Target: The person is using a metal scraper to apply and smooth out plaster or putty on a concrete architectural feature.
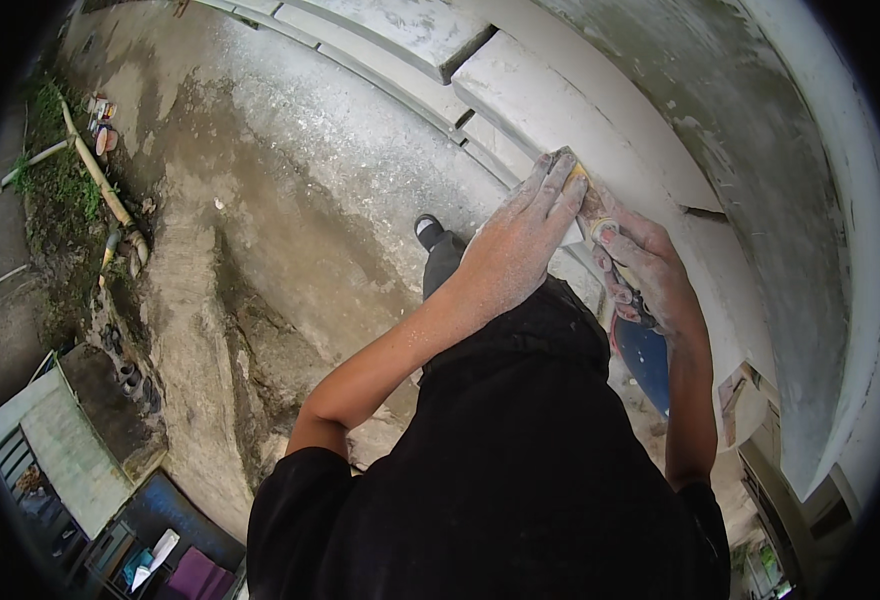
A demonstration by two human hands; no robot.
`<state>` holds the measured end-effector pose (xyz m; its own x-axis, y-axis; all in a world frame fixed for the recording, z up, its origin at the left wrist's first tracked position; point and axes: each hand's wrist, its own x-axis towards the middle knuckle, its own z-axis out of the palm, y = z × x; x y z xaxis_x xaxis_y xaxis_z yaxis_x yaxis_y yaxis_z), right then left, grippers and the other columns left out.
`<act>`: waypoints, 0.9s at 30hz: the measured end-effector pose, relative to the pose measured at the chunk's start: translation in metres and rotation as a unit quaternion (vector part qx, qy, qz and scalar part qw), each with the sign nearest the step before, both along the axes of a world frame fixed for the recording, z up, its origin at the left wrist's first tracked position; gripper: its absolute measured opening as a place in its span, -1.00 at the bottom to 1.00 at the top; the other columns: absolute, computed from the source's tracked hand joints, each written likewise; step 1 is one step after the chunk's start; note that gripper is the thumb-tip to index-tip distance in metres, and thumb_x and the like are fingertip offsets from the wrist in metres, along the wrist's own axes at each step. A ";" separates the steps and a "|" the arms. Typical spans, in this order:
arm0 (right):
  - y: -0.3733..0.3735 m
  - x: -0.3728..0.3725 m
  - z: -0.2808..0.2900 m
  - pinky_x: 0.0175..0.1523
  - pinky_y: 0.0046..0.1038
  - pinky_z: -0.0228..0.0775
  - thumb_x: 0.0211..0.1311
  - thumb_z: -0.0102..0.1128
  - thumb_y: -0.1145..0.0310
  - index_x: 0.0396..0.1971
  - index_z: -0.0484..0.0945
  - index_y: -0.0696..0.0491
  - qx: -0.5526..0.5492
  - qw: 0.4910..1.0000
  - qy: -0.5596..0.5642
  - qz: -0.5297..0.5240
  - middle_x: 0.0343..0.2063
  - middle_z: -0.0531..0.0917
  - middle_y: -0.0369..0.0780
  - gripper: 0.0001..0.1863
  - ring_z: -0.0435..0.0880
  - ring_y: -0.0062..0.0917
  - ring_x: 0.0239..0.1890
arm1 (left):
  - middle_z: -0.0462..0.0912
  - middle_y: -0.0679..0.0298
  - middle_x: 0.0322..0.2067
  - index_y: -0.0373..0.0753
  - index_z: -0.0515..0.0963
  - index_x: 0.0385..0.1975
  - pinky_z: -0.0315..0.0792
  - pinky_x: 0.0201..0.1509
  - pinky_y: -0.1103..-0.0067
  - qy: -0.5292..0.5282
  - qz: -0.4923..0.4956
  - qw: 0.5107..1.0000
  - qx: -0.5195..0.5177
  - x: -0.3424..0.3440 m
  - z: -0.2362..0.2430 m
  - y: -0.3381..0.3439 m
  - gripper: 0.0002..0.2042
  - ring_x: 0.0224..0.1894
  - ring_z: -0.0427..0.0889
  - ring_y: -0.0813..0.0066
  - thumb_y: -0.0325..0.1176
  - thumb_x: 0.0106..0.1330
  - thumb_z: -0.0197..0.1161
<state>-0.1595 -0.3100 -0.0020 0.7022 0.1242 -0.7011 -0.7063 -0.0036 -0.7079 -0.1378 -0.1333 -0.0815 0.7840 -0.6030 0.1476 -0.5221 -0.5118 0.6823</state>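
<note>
My left hand [526,232], dusted with white powder, lies with its fingers stretched out at the edge of a white slab [550,95]. Its fingertips touch a small yellowish piece [579,172] at the front end of a tool. My right hand [654,272], also powdery, is closed around that tool's handle [628,288], which looks dark with a rounded part at the front. The hands meet over the slab edge, so most of the tool is hidden and I cannot tell its exact kind.
More white slabs [400,28] run along the far side, beside a grey wall [810,230]. White powder covers the concrete floor [310,120]. My shoe [427,232] stands there. A blue object [644,362] is below my right hand. Bamboo poles [100,180] lie at the left.
</note>
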 end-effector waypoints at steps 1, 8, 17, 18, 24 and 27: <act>0.001 -0.002 0.002 -0.75 -0.68 0.18 0.36 -0.03 0.33 -0.04 0.44 0.22 -0.012 1.000 -0.008 0.000 -0.54 0.44 -0.34 -0.70 0.34 -0.79 -0.72 | 0.11 -0.17 0.32 -0.41 0.19 0.26 0.14 0.41 0.28 -0.007 0.010 1.000 -0.001 -0.001 0.000 -0.001 -0.31 0.38 0.12 -0.10 -0.69 -0.02 0.10; -0.010 0.014 0.009 -0.72 -0.68 0.16 0.34 -0.01 0.32 -0.07 0.45 0.19 -0.021 0.998 -0.009 0.058 -0.55 0.41 -0.36 -0.71 0.35 -0.77 -0.72 | 0.08 -0.09 0.35 -0.33 0.10 0.33 0.17 0.41 0.29 0.020 -0.007 1.000 -0.016 0.005 -0.002 -0.001 -0.25 0.40 0.07 -0.07 -0.71 -0.01 0.04; -0.003 -0.002 0.001 -0.71 -0.66 0.17 0.36 -0.04 0.31 0.13 0.38 0.20 -0.057 0.997 -0.021 0.036 -0.55 0.40 -0.37 -0.58 0.33 -0.78 -0.71 | 0.05 -0.11 0.36 -0.34 0.11 0.33 0.12 0.44 0.26 0.018 -0.009 1.000 -0.001 0.003 -0.001 -0.002 -0.23 0.41 0.04 -0.10 -0.73 -0.05 0.05; -0.003 0.003 0.002 -0.71 -0.65 0.17 0.36 -0.04 0.31 0.11 0.39 0.20 -0.053 0.998 -0.021 0.036 -0.56 0.40 -0.37 -0.59 0.33 -0.78 -0.71 | 0.04 -0.12 0.36 -0.36 0.10 0.32 0.11 0.44 0.26 0.013 -0.018 1.000 -0.006 0.003 0.000 -0.002 -0.23 0.41 0.03 -0.10 -0.73 -0.04 0.06; 0.001 0.022 -0.007 -0.70 -0.66 0.17 0.37 -0.06 0.32 0.03 0.43 0.18 -0.064 0.996 -0.027 0.061 -0.56 0.40 -0.37 -0.66 0.32 -0.78 -0.71 | 0.01 -0.15 0.36 -0.41 0.07 0.33 0.11 0.43 0.26 -0.013 0.003 1.000 0.002 0.017 -0.006 -0.003 -0.21 0.41 0.00 -0.13 -0.74 -0.07 0.07; -0.004 0.010 0.006 -0.70 -0.66 0.16 0.37 -0.05 0.31 -0.02 0.44 0.18 -0.070 0.995 -0.031 0.065 -0.56 0.40 -0.37 -0.69 0.32 -0.78 -0.71 | 0.00 -0.16 0.36 -0.40 0.07 0.32 0.12 0.43 0.26 -0.014 -0.004 1.000 0.005 0.013 -0.005 -0.003 -0.21 0.41 0.00 -0.14 -0.74 -0.07 0.08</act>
<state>-0.1494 -0.3141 0.0037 0.7287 0.1207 -0.6741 -0.6488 -0.1936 -0.7359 -0.1250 -0.1367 -0.0868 0.7744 -0.6110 0.1641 -0.5455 -0.5135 0.6624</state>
